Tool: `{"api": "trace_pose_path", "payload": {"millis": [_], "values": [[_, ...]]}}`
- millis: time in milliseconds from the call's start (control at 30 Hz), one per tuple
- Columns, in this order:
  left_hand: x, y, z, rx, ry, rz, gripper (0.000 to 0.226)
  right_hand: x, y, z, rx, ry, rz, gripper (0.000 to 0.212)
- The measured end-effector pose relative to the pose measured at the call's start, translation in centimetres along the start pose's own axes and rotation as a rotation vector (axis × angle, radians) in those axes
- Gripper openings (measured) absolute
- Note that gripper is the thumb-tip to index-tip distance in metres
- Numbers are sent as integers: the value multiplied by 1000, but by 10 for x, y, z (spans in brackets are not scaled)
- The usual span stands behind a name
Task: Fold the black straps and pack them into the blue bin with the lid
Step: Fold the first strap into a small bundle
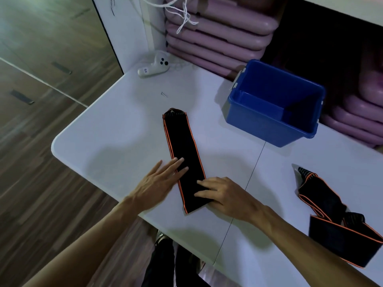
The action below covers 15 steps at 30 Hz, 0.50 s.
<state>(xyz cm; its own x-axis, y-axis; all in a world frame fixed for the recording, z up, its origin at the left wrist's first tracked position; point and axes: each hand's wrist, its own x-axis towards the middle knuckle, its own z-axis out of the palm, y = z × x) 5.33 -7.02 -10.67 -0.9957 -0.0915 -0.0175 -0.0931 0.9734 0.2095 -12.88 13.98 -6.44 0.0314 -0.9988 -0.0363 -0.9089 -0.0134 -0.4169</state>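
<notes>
On the white table (124,129) lies a long black strap (184,154) with thin orange edges. It is flat and straight, and it runs from near the front edge of the table up toward the middle. Its far end is rounded and shows a bit of ribbed cloth.

Both hands rest on the near end of this strap. The left hand (159,183) is spread out flat — its fingertips (182,164) press on the strap's left edge, and the thumb sticks out over the bare table. It is not gripping anything. The right hand (223,193) lies flat too, with its fingers on the strap's right side near the bottom corner. It presses down with its fingers out and does not hold the strap.

Up and to the right stands the blue bin (259,123). It is open on top and looks empty inside, with a gray latch on its far left side. It sits well apart from the flat strap.

Near the right edge of the table lies a second black strap (331,220) — this one is loose and crumpled, with the same orange edges. No hand touches it.

Farther back on the table are a white controller (153,67) and a small screw (163,94). Behind the table, pink cushions (217,34) are stacked up, and white cords (182,15) hang over them.
</notes>
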Motion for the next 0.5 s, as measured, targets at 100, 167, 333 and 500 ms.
{"api": "trace_pose_path", "payload": {"millis": [100, 167, 333, 500], "values": [[2, -7, 2, -27, 24, -15, 50, 1, 0, 1, -3, -7, -16, 38], [2, -8, 2, -25, 63, -16, 48, -1, 1, 2, 19, -21, -10, 39], [1, -7, -1, 25, 205, 106, 41, -3, -4, -1, 80, -31, -4, 42], [1, -2, -7, -2, 201, 51, 42, 3, -4, -6, 140, -9, 14, 39]]}}
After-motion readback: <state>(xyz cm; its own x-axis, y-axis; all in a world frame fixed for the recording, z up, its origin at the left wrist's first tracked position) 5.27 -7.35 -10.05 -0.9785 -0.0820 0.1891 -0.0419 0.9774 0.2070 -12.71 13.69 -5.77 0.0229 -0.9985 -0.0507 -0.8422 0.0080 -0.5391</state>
